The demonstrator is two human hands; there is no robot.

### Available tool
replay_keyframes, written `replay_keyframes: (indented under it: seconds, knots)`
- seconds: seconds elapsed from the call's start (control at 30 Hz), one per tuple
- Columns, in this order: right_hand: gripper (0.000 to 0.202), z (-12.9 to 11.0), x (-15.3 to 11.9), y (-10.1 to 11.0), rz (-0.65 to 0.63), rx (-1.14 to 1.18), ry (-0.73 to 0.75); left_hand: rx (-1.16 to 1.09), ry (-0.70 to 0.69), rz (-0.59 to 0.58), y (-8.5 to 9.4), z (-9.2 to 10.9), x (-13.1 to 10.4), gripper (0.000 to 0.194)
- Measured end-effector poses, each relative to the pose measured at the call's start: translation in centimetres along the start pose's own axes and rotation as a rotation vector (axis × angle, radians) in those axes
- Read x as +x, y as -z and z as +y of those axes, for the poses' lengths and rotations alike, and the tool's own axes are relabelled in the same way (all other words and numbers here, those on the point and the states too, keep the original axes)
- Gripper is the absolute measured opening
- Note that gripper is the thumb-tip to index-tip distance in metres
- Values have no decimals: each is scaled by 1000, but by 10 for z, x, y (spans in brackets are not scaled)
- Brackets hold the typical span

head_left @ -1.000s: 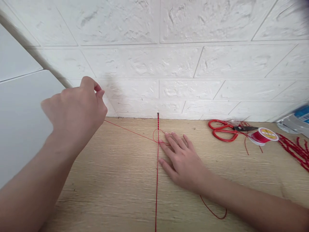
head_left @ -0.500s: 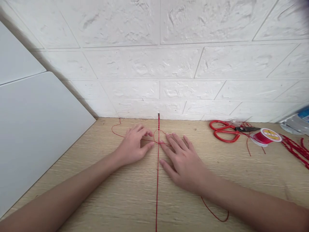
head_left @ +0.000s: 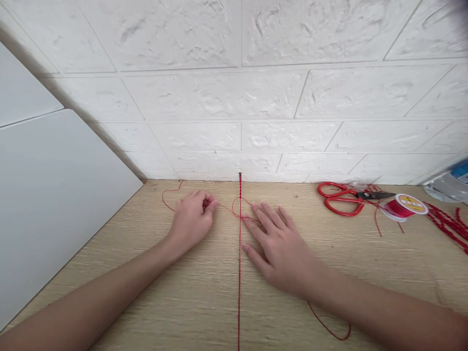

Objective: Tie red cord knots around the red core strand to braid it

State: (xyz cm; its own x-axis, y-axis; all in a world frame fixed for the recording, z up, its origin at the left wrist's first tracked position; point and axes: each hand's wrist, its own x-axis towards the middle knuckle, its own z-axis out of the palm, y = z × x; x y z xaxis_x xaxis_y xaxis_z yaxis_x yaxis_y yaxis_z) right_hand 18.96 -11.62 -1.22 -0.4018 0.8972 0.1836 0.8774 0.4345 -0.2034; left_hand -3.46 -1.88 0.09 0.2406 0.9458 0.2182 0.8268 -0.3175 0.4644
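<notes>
A taut red cord runs from a dark nail at the wall's foot down toward the near edge. Just below the nail it carries a short twisted knotted section. A thin red thread makes a small loop around the cord's line, under the knots. My left hand pinches this thread between thumb and fingertips, left of the loop. My right hand lies flat with fingers spread, its fingertips on the thread right of the cord. The thread's tail curls out beneath my right forearm.
Red-handled scissors lie at the back right, beside a spool of red thread. Braided red cords and a clear plastic bottle are at the far right. A white panel stands on the left; a white brick-patterned wall is behind.
My left hand has closed on the thread and moved left, drawing it straighter at an upward slant. My right hand stays almost where it was.
</notes>
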Motion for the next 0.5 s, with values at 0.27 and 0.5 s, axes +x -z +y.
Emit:
replay_keyframes:
  seconds: [0.27, 0.5]
  knots:
    - [58, 1, 0, 0, 12, -4, 4, -25, -165, -5, 2, 3, -4, 24]
    - [57, 1, 0, -1, 15, -1, 6, 64, -210, -137, -2, 3, -3, 17]
